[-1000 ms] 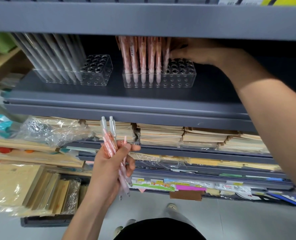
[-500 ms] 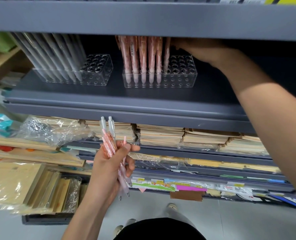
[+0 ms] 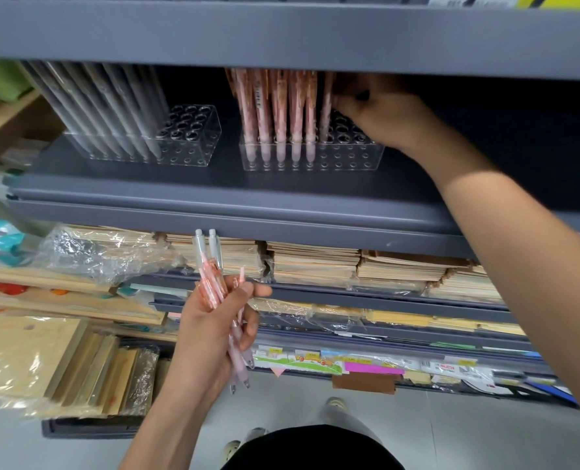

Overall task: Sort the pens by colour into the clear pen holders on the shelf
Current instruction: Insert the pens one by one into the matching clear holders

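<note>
Right hand (image 3: 380,113), upper centre-right under shelf lip: fingers pinch pink pen (image 3: 326,106) entering clear holder (image 3: 349,159), beside standing pink row (image 3: 275,106). Left hand (image 3: 207,330), lower centre: clamped round spare pink pens (image 3: 214,286). Risks: dim, cramped reach, so tip may miss hole; knuckles may topple neighbours; loose bundle may slip.

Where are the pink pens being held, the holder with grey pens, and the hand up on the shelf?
pink pens (image 3: 212,279): head view, on a pink barrel.
grey-pen holder (image 3: 187,154): head view, on its clear front wall.
right hand (image 3: 380,113): head view, on its back.
</note>
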A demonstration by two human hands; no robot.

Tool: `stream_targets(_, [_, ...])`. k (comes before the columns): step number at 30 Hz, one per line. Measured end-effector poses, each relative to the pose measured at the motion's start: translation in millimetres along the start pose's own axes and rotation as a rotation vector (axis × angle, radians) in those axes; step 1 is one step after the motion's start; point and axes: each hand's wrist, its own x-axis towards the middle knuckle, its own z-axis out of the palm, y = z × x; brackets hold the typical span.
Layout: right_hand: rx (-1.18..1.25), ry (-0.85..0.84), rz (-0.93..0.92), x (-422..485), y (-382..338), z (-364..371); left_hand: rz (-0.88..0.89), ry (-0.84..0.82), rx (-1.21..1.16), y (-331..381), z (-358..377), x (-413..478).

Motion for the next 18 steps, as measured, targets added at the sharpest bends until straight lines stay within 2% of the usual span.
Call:
stream_targets(9, [-0.214, -0.018, -0.120, 0.4, -6.4, -5.4, -0.010, -0.012, 0.018, -1.7, -0.1, -1.3])
stream_targets(18, [-0.211, -0.129, -0.046, 9.6, -14.9, -9.3, -0.008, -0.007, 0.014, 0.5, 0.4, -4.6])
